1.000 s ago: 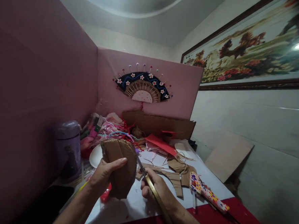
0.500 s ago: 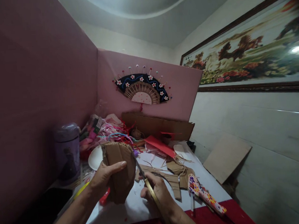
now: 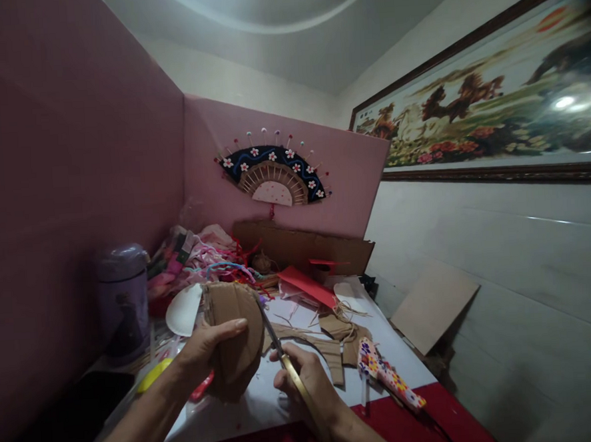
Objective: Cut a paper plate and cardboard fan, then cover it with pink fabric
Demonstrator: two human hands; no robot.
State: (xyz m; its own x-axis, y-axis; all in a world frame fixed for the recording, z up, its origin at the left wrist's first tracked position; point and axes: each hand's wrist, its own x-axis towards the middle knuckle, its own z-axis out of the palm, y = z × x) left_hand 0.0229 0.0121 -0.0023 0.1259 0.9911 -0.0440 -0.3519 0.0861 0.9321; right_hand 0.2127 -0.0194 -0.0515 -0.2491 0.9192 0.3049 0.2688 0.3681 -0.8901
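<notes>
My left hand [image 3: 210, 349] grips a rounded piece of brown corrugated cardboard [image 3: 238, 358], thumb flat on its face, fingers hidden behind it. The piece stands tilted up above the table, its right edge curved and its lower end angled. In my right hand [image 3: 312, 380] is a pair of scissors [image 3: 295, 376] with gold-coloured handles, fingers wrapped round them. The dark blades point up and left along the right edge of the cardboard. Whether the blades are parted there is too small to tell.
Cardboard offcuts [image 3: 334, 362] and a flower-patterned glue gun [image 3: 390, 378] lie on the white tabletop [image 3: 292, 418]. A purple bottle [image 3: 123, 301] stands left, near a white plate [image 3: 181, 315] and a heap of pink and red craft material [image 3: 212, 253]. Behind hangs a decorated fan [image 3: 275, 175].
The whole view has shifted slightly, so the background sits further left. The cardboard has turned a little, with the scissors still at its right edge.
</notes>
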